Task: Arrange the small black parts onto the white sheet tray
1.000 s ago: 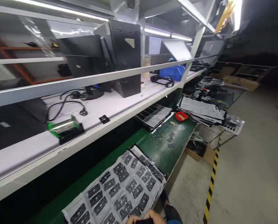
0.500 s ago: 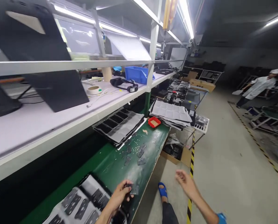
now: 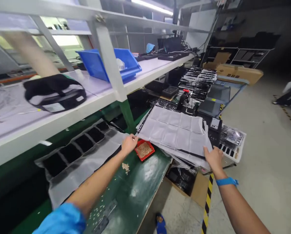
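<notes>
Grey sheets [image 3: 178,130] hiding both fingertips

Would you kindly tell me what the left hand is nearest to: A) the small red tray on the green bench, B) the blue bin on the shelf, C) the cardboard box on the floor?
A: the left hand rests right beside the red tray, at its left edge.

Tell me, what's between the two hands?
In the head view, a small red tray of tiny bits and the near edge of a stack of plastic sheets lie between them.
</notes>
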`<state>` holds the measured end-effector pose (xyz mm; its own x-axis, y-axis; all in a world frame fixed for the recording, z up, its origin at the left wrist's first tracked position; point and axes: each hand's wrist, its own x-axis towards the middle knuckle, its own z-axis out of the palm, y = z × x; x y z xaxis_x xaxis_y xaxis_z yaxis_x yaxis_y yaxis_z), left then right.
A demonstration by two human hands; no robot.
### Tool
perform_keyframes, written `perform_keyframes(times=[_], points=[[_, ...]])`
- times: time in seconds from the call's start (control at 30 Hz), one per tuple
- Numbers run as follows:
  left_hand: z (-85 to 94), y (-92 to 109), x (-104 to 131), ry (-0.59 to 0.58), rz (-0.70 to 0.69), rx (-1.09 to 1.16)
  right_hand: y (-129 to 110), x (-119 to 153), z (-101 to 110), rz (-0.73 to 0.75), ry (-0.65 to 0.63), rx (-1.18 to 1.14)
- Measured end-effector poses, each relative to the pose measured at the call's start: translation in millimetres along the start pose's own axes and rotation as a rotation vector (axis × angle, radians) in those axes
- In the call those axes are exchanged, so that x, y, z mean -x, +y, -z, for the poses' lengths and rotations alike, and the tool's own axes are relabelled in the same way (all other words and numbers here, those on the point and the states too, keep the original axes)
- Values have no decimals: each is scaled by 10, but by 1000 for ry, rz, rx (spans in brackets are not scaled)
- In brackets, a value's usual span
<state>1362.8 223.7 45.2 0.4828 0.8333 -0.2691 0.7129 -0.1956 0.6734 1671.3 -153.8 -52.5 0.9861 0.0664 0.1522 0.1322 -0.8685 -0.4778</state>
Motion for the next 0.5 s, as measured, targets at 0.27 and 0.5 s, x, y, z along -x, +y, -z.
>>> perform_keyframes(times=[0.27, 0.5], points=[[-398, 777, -930, 63, -40, -442, -148, -483, -19, 42, -127, 302], [-122, 1168, -584, 168, -244, -521, -347, -574, 390, 262, -3, 363]])
